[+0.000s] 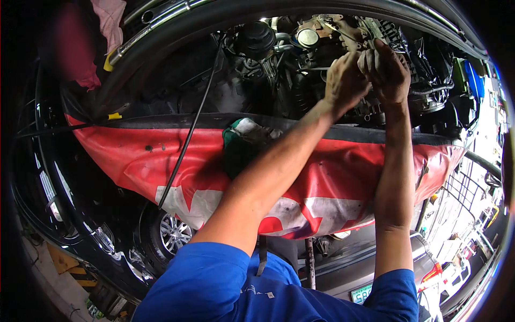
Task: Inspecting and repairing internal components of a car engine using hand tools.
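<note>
Both my arms reach over the car's fender into the open engine bay. My left hand (346, 81) is closed in a fist, knuckles up, above the engine (343, 29). Right beside it, my right hand (385, 72) is also closed, its thumb pointing up and its fingers curled toward the left hand. Whatever lies inside either hand is hidden by the fingers. A thin metal rod (314, 68) runs leftward from near my left hand; whether I hold it cannot be made out. Below the hands, pulleys and hoses show in part.
A red and white cover (332, 161) drapes the fender, with a green and grey rag (241, 139) on it. A thin black prop rod (196, 121) slants up at the left. The raised hood's edge (300, 9) arches overhead. A grey car (343, 268) stands behind me.
</note>
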